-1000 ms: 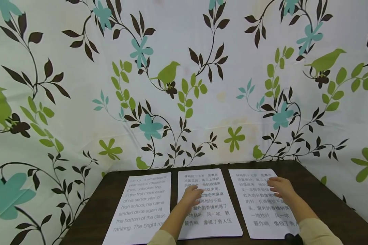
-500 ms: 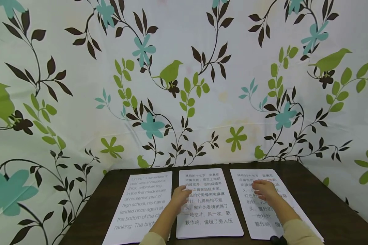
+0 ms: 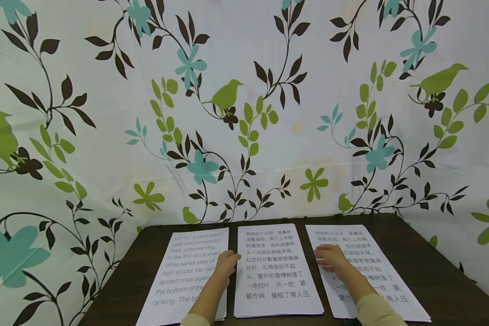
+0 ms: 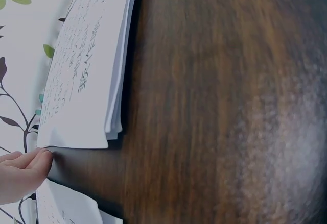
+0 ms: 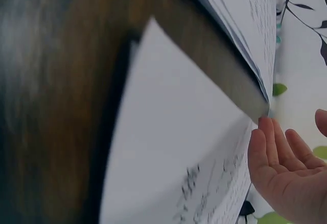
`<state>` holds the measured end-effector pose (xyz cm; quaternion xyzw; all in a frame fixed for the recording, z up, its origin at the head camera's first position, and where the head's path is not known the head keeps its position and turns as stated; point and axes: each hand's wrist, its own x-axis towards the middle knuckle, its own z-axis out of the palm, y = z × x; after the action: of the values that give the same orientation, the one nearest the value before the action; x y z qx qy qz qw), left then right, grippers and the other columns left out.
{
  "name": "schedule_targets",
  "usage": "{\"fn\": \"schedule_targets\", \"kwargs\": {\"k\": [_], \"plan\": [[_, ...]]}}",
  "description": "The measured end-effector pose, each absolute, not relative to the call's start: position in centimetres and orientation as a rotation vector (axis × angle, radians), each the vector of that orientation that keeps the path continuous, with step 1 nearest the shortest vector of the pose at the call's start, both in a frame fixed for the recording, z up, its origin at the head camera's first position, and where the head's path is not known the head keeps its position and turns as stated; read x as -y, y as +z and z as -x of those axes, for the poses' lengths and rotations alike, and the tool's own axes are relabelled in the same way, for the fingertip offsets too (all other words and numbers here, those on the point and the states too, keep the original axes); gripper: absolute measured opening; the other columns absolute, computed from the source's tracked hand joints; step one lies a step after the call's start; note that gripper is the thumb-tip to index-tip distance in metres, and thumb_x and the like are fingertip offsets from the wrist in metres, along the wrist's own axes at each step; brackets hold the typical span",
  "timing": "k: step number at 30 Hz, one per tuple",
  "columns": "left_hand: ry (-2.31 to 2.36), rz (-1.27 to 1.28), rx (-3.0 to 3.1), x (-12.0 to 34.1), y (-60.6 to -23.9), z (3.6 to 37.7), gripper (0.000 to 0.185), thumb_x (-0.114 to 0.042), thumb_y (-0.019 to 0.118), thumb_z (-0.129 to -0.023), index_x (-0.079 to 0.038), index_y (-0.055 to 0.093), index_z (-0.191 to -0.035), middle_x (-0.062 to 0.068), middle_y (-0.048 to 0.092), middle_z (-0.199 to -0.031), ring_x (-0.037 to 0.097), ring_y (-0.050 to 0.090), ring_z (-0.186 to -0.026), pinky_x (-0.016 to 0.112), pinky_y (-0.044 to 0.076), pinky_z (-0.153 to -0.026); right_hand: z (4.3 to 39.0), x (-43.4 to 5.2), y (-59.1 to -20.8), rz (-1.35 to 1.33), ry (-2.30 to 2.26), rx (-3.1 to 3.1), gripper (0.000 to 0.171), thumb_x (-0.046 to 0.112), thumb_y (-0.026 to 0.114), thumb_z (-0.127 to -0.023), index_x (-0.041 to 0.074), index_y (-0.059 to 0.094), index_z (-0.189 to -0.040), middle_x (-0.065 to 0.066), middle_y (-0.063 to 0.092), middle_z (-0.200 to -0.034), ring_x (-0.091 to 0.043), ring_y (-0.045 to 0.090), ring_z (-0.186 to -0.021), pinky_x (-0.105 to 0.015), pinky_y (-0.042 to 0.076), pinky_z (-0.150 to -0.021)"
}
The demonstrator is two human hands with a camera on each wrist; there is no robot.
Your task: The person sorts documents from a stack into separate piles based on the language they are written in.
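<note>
Three white printed sheets lie side by side on a dark brown table (image 3: 424, 267). The left sheet (image 3: 187, 271) carries English text; the middle stack (image 3: 275, 271) and the right sheet (image 3: 371, 267) carry Chinese text. My left hand (image 3: 227, 262) rests loosely curled at the left sheet's right edge, beside the gap to the middle stack. In the left wrist view its fingertips (image 4: 36, 165) sit by the corner of a paper stack (image 4: 82, 81). My right hand (image 3: 329, 259) lies over the left part of the right sheet, palm (image 5: 286, 173) flat and fingers straight.
A hanging cloth (image 3: 244, 113) printed with leaves, flowers and birds stands right behind the table and wraps round both sides. Bare wood (image 4: 214, 106) shows between and around the sheets. The table's right edge (image 3: 452, 267) runs diagonally.
Both hands have slid left. The left one left the middle stack for the left sheet's right edge. The right one moved from the middle of the right sheet to its left part.
</note>
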<state>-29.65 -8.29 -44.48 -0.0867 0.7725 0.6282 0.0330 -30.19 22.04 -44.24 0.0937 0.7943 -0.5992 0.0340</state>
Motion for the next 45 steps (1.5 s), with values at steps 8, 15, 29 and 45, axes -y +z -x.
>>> {"fn": "schedule_targets", "kwargs": {"k": [8,15,29,45], "plan": [[1.955,0.297,-2.313,8.3,-44.0,29.3,0.053,-0.012,0.047,-0.083,0.019,0.026,-0.122,0.037,0.033,-0.119,0.043,0.038,-0.108,0.045,0.037,-0.085,29.8,-20.5,-44.6,-0.246,-1.826,-2.411,0.044,0.015,0.055,-0.081,-0.013,0.043,-0.113,-0.020,0.057,-0.094,-0.030,0.056,-0.082,-0.039,0.047,-0.068],[1.959,0.293,-2.303,8.3,-43.8,29.3,0.053,-0.011,0.046,-0.084,0.019,0.027,-0.122,0.036,0.033,-0.120,0.043,0.038,-0.108,0.046,0.037,-0.086,29.7,-19.7,-44.2,-0.219,-1.788,-2.441,0.042,0.017,0.053,-0.083,-0.012,0.045,-0.112,-0.020,0.057,-0.095,-0.028,0.056,-0.082,-0.039,0.047,-0.068],[1.912,0.323,-2.377,8.0,-43.6,29.7,0.051,-0.011,0.048,-0.081,0.017,0.033,-0.121,0.033,0.037,-0.119,0.043,0.040,-0.104,0.052,0.032,-0.087,29.6,-18.9,-42.8,-0.196,-1.684,-2.488,0.041,0.021,0.050,-0.084,-0.010,0.048,-0.111,-0.019,0.055,-0.096,-0.028,0.054,-0.083,-0.036,0.046,-0.066],[2.094,0.349,-2.274,7.8,-44.1,29.7,0.044,0.000,0.046,-0.080,0.017,0.034,-0.119,0.033,0.041,-0.113,0.044,0.041,-0.104,0.045,0.039,-0.083,29.4,-18.3,-43.3,-0.312,-1.873,-2.414,0.041,0.005,0.050,-0.082,-0.010,0.040,-0.119,-0.022,0.053,-0.098,-0.027,0.056,-0.080,-0.037,0.048,-0.068]]}}
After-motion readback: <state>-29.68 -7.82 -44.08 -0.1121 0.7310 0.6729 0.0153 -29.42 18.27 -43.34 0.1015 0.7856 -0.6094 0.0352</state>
